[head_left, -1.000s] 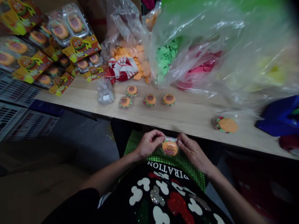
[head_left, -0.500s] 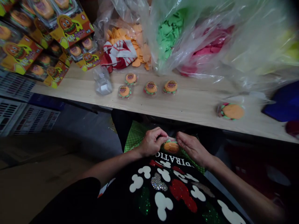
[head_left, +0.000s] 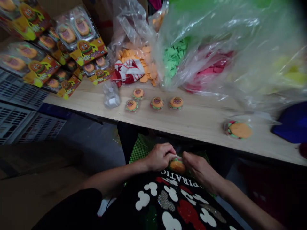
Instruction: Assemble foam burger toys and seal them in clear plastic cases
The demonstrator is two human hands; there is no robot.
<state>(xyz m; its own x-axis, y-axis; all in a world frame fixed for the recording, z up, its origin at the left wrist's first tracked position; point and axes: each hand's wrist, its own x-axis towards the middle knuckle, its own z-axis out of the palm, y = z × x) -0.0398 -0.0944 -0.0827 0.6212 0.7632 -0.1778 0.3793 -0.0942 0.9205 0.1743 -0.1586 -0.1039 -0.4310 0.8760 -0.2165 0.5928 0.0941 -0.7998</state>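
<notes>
Left hand and right hand, lower centre, pinch the wrapped burger toy between them, below the counter edge

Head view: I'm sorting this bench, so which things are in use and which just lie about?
In use: left hand, right hand, burger toy pinched between them.
Lying about: four small burgers, larger burger, boxed packs, bags of foam pieces.

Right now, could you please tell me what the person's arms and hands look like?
Both hands, left hand and right hand, are bare, with no gloves. No rings or watch show. The forearms are bare too; a black sleeve covers the left upper arm.
</notes>
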